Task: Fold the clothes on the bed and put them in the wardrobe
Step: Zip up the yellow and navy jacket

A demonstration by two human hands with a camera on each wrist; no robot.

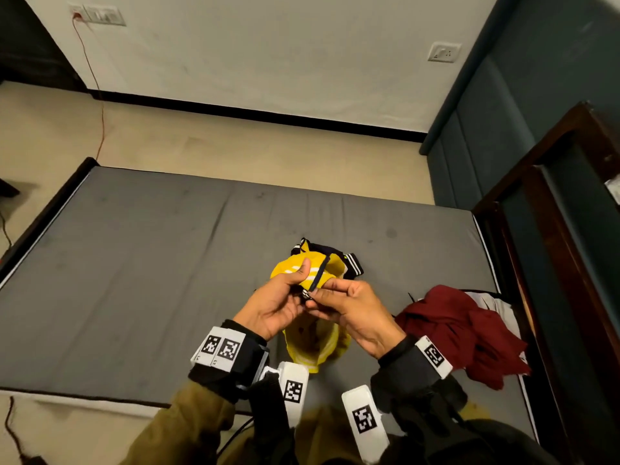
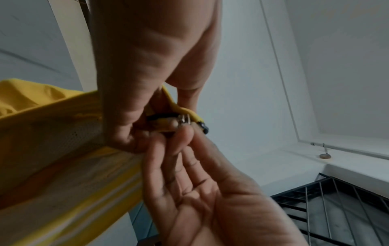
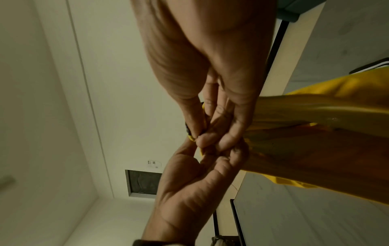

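I hold a yellow jacket [image 1: 315, 347] with white stripes and a dark zipper edge above the grey mattress [image 1: 151, 263]. Part of it hangs below my hands and part bunches beyond them. My left hand [image 1: 297, 286] grips the yellow fabric, thumb on top. My right hand [image 1: 322, 295] pinches the jacket at its zipper end. In the left wrist view the metal zipper pull [image 2: 184, 119] sits between the fingertips of my left hand [image 2: 130, 131] and right hand [image 2: 179, 138]. In the right wrist view both hands meet at the jacket [image 3: 326, 133]. A maroon garment [image 1: 463, 333] lies crumpled on the bed's right side.
A dark wooden wardrobe frame [image 1: 553, 203] stands right of the bed. The beige floor [image 1: 235, 152] and a white wall lie beyond the mattress. A red cable [image 1: 100, 122] runs from a wall socket down to the floor at far left.
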